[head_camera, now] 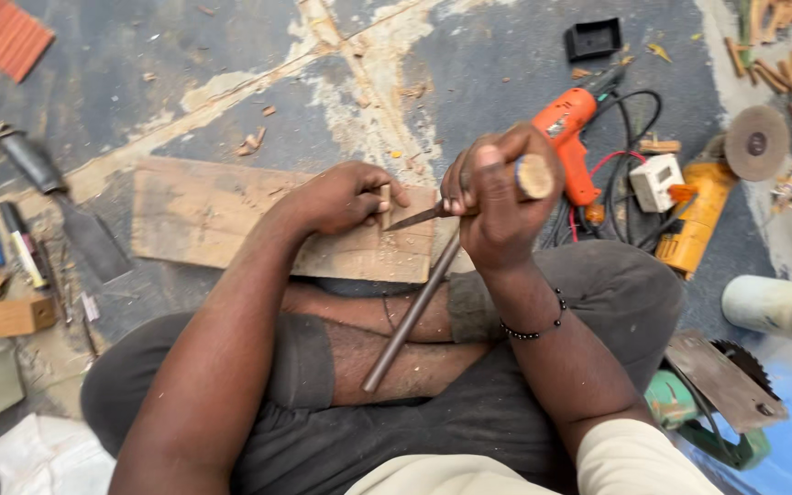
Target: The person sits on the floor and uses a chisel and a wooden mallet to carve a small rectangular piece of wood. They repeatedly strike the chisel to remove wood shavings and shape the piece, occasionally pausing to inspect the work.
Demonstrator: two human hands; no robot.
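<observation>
My left hand [341, 197] pinches a small pale piece of wood [384, 203] upright on a worn wooden board [194, 213] lying on the floor. My right hand [499, 197] is wrapped around a carving tool with a round wooden handle end [534, 176]. Its thin metal blade [417, 217] points left and touches the small piece. A long metal rod [410, 316] slants from under my right hand down across my crossed legs.
An orange power drill [568, 128] with cables, a white plug box [654, 181] and a yellow grinder with a disc [755, 142] lie right. A green circular saw [721, 390] and a white pipe [776, 309] sit lower right. A scraper [66, 206] and wood blocks lie left.
</observation>
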